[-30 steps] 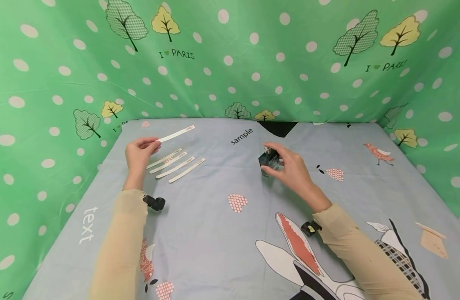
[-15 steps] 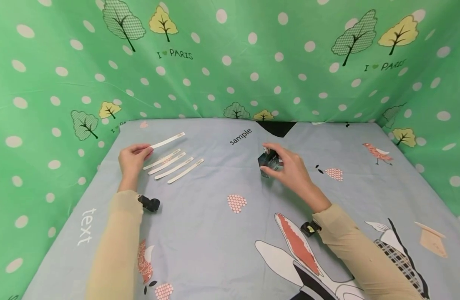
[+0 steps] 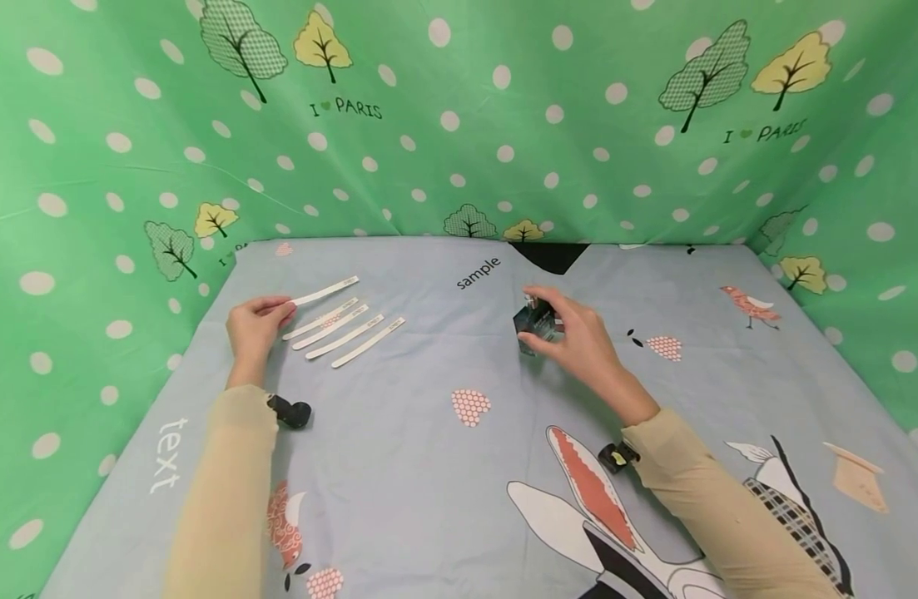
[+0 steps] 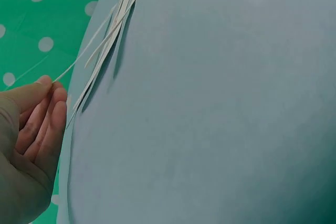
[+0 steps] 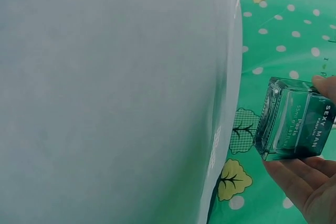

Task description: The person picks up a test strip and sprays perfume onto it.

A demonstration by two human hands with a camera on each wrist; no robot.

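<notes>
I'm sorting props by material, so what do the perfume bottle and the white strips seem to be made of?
Perfume bottle: most likely glossy glass, clear near the base and darker toward the top; the green backdrop shows through it.

White strips: probably paper or thin card with a matte finish, being flat and slim; thin plastic can't be ruled out.

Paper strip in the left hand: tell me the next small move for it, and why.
Probably lower the paper strip onto the cloth beyond the four other strips, then let go. The left hand pinches it by one end, and it slants much as they do, lying side by side. The right hand could simply keep holding the bottle.
</notes>
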